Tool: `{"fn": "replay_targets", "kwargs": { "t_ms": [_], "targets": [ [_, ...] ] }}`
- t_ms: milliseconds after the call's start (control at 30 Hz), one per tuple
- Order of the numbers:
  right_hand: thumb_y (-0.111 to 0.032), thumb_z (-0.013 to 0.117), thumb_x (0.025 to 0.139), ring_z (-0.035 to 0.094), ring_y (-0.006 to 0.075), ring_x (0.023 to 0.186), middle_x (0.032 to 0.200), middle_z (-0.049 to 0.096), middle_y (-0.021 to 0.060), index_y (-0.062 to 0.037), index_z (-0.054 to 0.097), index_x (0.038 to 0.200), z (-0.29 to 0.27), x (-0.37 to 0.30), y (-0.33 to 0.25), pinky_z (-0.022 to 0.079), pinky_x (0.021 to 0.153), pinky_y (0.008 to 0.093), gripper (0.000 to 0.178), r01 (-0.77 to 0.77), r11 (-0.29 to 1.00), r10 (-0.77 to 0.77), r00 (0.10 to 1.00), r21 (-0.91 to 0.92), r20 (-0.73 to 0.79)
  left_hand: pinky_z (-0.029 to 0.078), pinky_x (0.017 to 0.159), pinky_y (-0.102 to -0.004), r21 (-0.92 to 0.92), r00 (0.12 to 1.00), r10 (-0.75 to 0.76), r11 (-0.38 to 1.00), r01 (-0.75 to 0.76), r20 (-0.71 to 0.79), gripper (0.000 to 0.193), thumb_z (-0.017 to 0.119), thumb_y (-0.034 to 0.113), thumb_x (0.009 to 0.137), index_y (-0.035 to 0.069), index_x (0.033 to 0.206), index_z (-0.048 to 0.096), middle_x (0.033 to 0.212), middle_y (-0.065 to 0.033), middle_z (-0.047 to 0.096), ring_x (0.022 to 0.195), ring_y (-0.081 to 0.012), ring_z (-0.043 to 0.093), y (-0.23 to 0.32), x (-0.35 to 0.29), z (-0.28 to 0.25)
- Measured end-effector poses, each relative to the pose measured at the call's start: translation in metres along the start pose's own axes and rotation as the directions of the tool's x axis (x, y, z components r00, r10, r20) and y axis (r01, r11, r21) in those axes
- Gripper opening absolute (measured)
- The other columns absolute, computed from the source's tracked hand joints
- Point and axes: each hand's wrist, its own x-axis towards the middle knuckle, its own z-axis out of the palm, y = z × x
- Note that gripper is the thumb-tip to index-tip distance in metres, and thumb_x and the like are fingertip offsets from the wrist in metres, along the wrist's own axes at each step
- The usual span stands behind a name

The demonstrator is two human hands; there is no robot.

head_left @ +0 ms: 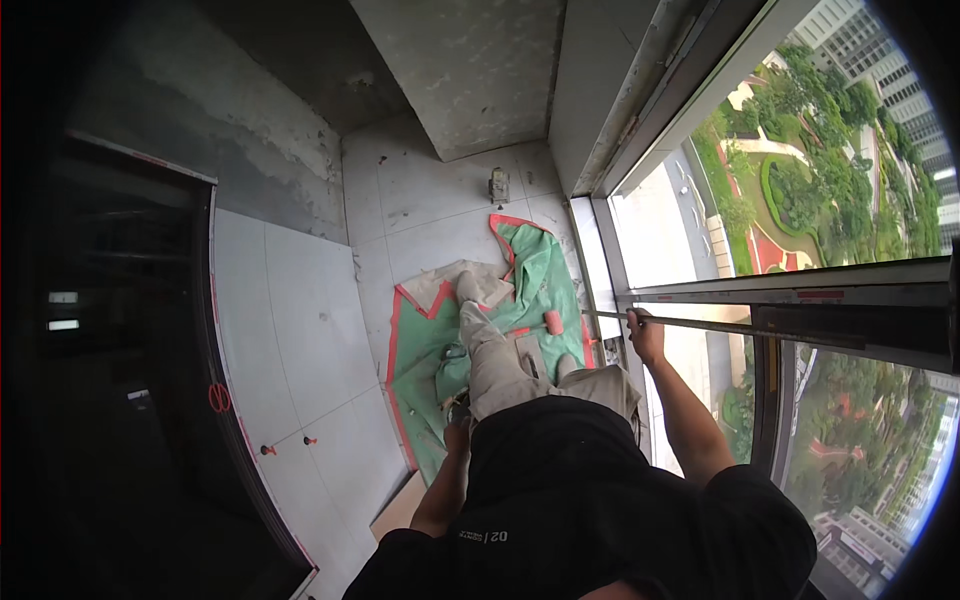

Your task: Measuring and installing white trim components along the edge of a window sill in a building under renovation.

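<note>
My right hand [645, 335] is closed around a thin metal bar [700, 325] that runs across the window opening. My left hand [457, 432] hangs low beside my left leg, partly covered by my black shirt. Its fingers are hard to make out, and a small dark and tan thing [458, 408] is close to them. Below me a green tarp [545, 262] with red edging is spread over the floor. A red tool with a cylindrical head [553, 322] lies on it near my feet, beside a flat trowel-like tool [530, 358].
Tall windows [690, 220] on my right overlook greenery far below. Pale tiles [300, 320] cover the left wall, with small orange clips [267, 450] in a joint, next to a dark doorway [130, 380]. A small device [498, 186] stands on the tiled floor ahead.
</note>
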Motion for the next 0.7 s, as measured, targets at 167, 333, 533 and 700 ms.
{"fn": "replay_targets", "kwargs": {
  "t_ms": [167, 333, 533, 700],
  "targets": [
    [-0.016, 0.069, 0.108, 0.061, 0.0116, 0.07, 0.079, 0.07, 0.0083, 0.0036, 0.076, 0.108, -0.018, 0.03, -0.114, 0.049, 0.063, 0.0298, 0.021, -0.275, 0.94, 0.335, 0.86, 0.203, -0.384, 0.06, 0.088, -0.0486, 0.295, 0.966, -0.142, 0.953, 0.074, 0.215, 0.04, 0.069, 0.036, 0.1, 0.003, 0.118, 0.082, 0.106, -0.0277, 0.079, 0.103, -0.0423, 0.078, 0.003, 0.18, -0.114],
    [-0.024, 0.07, 0.11, 0.058, 0.0084, 0.071, 0.08, 0.069, 0.0033, 0.0027, 0.077, 0.112, 0.019, 0.072, -0.153, 0.048, 0.066, 0.0278, 0.027, -0.596, 0.742, 0.67, 0.645, 0.305, -0.368, 0.056, 0.058, -0.0298, -0.186, 0.888, -0.282, 0.912, 0.366, 0.364, 0.029, 0.067, 0.029, 0.109, 0.005, 0.123, 0.074, 0.088, -0.0064, 0.078, 0.066, -0.0141, 0.07, 0.09, 0.444, -0.194],
    [-0.029, 0.065, 0.113, 0.059, 0.0103, 0.066, 0.077, 0.066, 0.0031, 0.0026, 0.076, 0.11, 0.147, 0.148, -0.131, 0.047, 0.059, 0.0297, 0.034, -0.648, 0.654, 0.751, 0.62, 0.39, -0.228, 0.057, 0.063, -0.0293, -0.155, 0.961, -0.12, 0.975, 0.162, 0.249, 0.029, 0.067, 0.029, 0.108, 0.005, 0.123, 0.073, 0.092, -0.0072, 0.077, 0.071, -0.0145, 0.072, 0.147, 0.67, -0.22],
    [-0.028, 0.064, 0.114, 0.058, 0.0103, 0.063, 0.08, 0.066, 0.0038, 0.0031, 0.074, 0.113, 0.22, 0.169, -0.064, 0.047, 0.058, 0.0284, 0.033, -0.645, 0.637, 0.76, 0.616, 0.422, -0.207, 0.057, 0.069, -0.0318, -0.16, 0.954, 0.085, 0.986, -0.04, 0.286, 0.031, 0.069, 0.027, 0.106, 0.003, 0.125, 0.073, 0.096, -0.0073, 0.078, 0.075, -0.0157, 0.072, 0.179, 0.765, -0.15]
  ]
}}
